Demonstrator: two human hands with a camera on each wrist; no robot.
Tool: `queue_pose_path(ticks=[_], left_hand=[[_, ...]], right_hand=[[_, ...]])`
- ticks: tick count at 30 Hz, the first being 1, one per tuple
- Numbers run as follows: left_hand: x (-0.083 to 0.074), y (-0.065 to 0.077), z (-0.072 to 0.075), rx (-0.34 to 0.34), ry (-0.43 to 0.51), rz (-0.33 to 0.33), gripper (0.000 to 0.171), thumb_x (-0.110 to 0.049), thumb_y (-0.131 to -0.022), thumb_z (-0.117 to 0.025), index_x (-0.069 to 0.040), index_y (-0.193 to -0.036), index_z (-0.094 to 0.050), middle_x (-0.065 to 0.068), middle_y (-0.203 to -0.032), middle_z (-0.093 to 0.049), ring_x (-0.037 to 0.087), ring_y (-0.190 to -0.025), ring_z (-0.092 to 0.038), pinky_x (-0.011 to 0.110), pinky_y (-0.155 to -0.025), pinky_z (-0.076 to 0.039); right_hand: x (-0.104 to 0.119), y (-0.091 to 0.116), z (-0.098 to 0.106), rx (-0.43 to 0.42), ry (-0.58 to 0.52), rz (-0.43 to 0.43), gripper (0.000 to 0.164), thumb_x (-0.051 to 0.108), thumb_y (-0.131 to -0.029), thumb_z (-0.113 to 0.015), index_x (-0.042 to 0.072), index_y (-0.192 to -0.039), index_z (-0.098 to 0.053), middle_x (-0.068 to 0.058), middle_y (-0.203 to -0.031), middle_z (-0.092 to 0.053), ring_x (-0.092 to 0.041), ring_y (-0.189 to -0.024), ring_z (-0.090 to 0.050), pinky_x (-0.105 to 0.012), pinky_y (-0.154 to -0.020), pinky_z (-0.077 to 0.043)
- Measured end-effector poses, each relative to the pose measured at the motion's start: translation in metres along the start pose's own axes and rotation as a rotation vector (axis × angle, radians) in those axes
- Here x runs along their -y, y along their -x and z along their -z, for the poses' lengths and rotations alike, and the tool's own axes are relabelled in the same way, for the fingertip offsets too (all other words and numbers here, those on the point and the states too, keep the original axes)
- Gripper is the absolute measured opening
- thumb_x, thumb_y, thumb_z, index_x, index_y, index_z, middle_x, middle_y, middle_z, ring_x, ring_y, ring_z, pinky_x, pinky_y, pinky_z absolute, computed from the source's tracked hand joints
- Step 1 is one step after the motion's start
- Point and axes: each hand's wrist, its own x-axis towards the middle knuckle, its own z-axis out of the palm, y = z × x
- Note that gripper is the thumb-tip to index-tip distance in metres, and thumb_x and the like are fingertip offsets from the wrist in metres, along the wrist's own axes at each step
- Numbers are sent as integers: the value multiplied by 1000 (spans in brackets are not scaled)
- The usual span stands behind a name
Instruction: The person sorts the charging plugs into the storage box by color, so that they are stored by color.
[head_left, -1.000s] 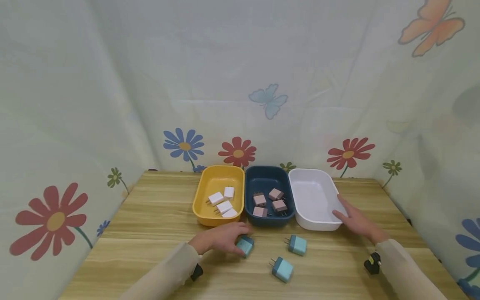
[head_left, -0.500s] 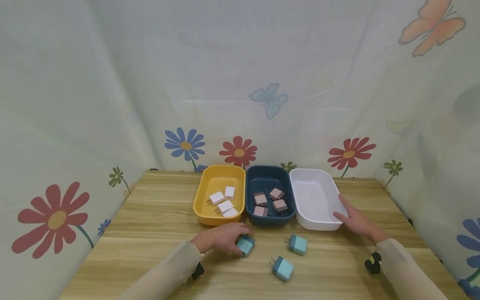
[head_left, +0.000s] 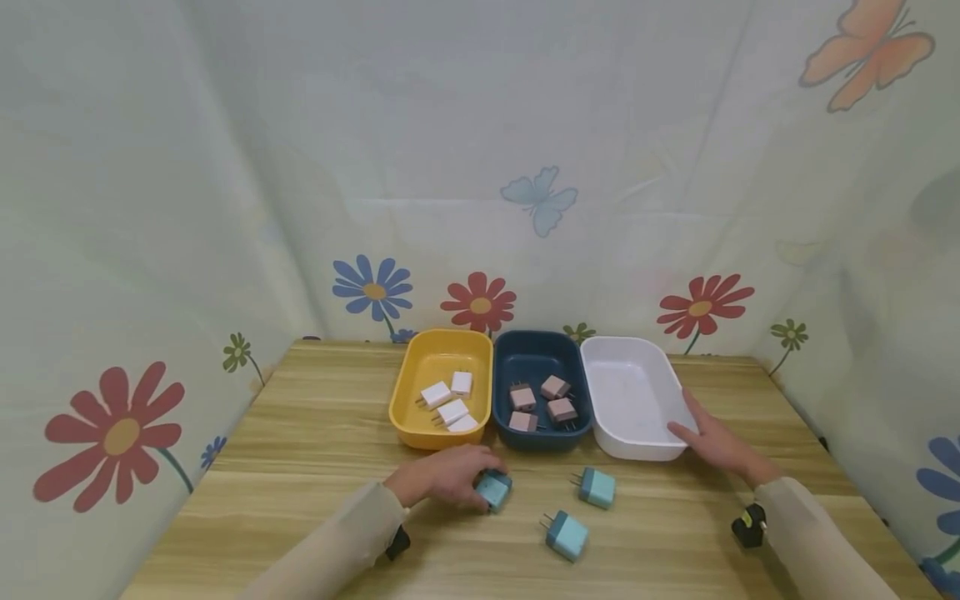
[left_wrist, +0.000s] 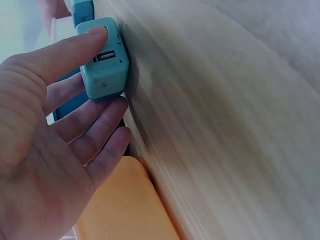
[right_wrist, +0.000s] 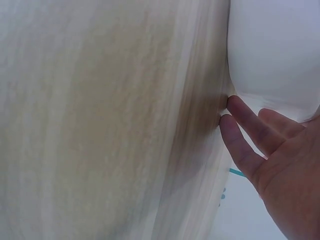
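My left hand (head_left: pixel 448 477) pinches a teal USB wall charger (head_left: pixel 494 490) on the table in front of the bins. In the left wrist view the thumb lies on the face of the charger (left_wrist: pixel 105 75) beside its USB port, with fingers on the far side. Two more teal chargers lie to its right, one charger (head_left: pixel 597 487) farther back and another charger (head_left: pixel 567 535) nearer. My right hand (head_left: pixel 720 446) rests at the right side of the white bin (head_left: pixel 637 452), fingers loosely extended. In the right wrist view two fingertips touch the table beside the bin's wall.
Left of the white bin stand a navy bin (head_left: pixel 542 442) with several pinkish chargers (head_left: pixel 562 410) and a yellow bin (head_left: pixel 405 400) with several white chargers (head_left: pixel 452 411). The three bins stand side by side near the wooden table's (head_left: pixel 300 433) back edge, before a flowered cloth (head_left: pixel 420 125).
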Motion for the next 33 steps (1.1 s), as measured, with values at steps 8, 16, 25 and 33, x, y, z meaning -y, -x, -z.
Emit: queue_pose_path(ticks=[8, 16, 25, 33], left_hand=[[-11, -2, 7, -5, 8, 2, 50, -38, -81, -74, -21, -125, -58, -7, -120, -56, 5, -99, -51, 26, -89, -45], [-26, -9, 22, -4, 59, 9, 50, -39, -84, -71, -22, -128, -56, -11, -116, -56, 3, -96, -50, 24, -87, -45], [-40, -16, 40, -64, -7, -31, 52, -40, -85, -70, -19, -130, -56, -5, -125, -56, 7, -106, -52, 26, -93, -44], [-44, -22, 47, -96, -22, -4, 54, -42, -86, -68, -20, -133, -53, -4, -131, -53, 13, -109, -52, 26, -94, -44]], right_hand=[[-3, 1, 0, 32, -17, 16, 91, 50, -96, -46, 0, -149, 8, -31, -152, 1, -53, -134, -7, -69, -101, -12], [-6, 1, 1, 46, -2, 12, 96, 52, -93, -50, 2, -149, 8, -32, -151, 0, -54, -134, -10, -68, -101, -14], [1, 5, 6, 43, -40, 45, 99, 44, -91, -60, -1, -149, 6, -34, -150, -3, -56, -131, -14, -68, -100, -18], [0, 7, 7, 55, -59, 31, 102, 43, -89, -63, 1, -149, 7, -35, -150, -4, -56, -131, -15, -68, -100, -19]])
